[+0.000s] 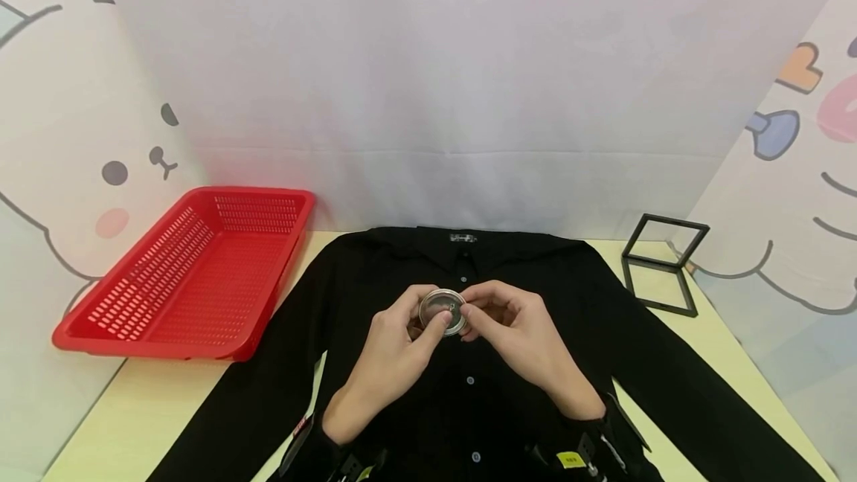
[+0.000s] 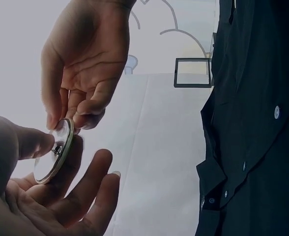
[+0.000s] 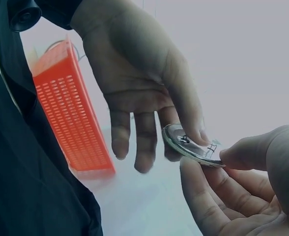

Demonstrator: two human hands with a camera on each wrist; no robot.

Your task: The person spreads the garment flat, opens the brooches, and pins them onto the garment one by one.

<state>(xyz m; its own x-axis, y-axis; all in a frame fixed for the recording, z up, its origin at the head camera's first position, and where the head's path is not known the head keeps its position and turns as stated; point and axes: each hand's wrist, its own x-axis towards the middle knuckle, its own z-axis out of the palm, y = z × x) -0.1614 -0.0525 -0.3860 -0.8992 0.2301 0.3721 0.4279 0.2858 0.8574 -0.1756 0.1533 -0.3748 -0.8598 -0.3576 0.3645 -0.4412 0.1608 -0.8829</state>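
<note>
Over the chest of a black button-up shirt (image 1: 428, 378), both hands hold a round pin badge (image 1: 438, 305), its shiny silver back turned up. The left hand (image 1: 391, 355) grips the badge with its thumb across the back and fingers underneath. In the left wrist view, that thumb lies by a small metal fitting on the badge (image 2: 47, 164). With thumb and index finger, the right hand (image 1: 518, 329) pinches the opposite rim. The badge (image 3: 191, 146) stands tilted in the right wrist view; its front is hidden.
A red perforated basket (image 1: 221, 281) stands on the pale yellow table (image 1: 170, 389) at the left. At the back right is a black hinged double frame (image 1: 659, 266), partly upright. The shirt lies spread with sleeves out, its collar close to the white backdrop (image 1: 448, 95).
</note>
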